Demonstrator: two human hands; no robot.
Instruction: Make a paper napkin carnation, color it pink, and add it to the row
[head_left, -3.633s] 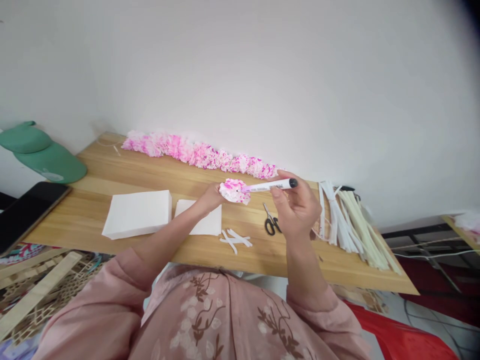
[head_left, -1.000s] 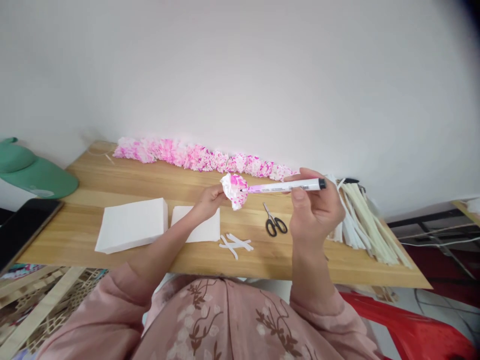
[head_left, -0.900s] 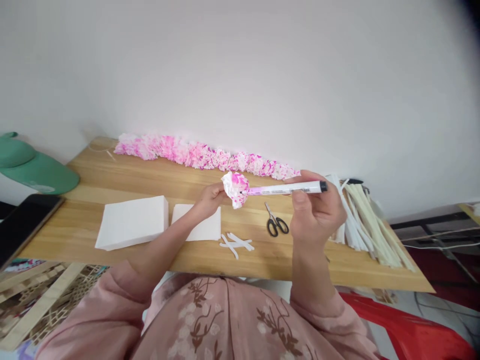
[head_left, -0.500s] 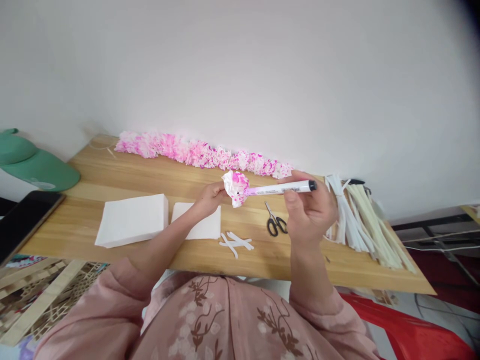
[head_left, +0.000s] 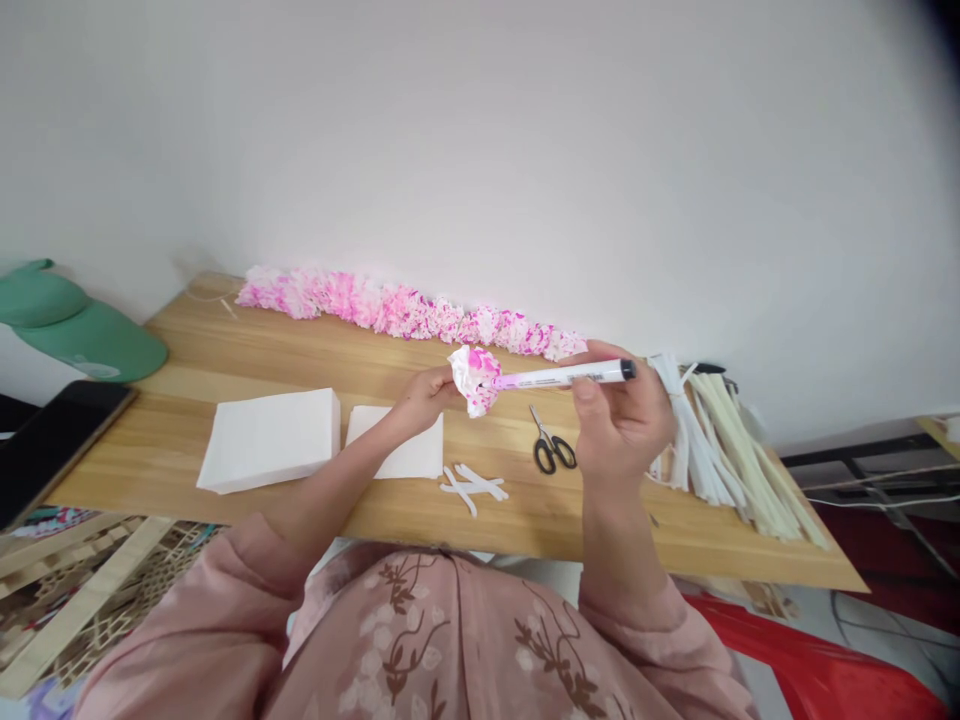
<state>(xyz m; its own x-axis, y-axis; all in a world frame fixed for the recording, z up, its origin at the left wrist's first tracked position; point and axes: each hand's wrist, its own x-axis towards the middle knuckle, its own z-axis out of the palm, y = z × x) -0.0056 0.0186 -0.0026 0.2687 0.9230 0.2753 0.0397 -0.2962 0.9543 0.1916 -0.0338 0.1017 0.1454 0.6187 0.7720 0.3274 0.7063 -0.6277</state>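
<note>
Left hand: pinched on flower, middle of the frame
Right hand: closed round pen, tip at flower
Below pen: black scissors
Lower middle: white strips

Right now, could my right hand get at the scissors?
Probably yes: the scissors lie uncovered close beside the right hand, though the marker it holds may hinder a grip.

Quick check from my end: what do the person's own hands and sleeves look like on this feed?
The left hand and right hand are bare, with no gloves or watch visible. Both forearms emerge from loose, dusty-pink sleeves. The matching top has brown leafy sprigs and pale blossoms.
</note>
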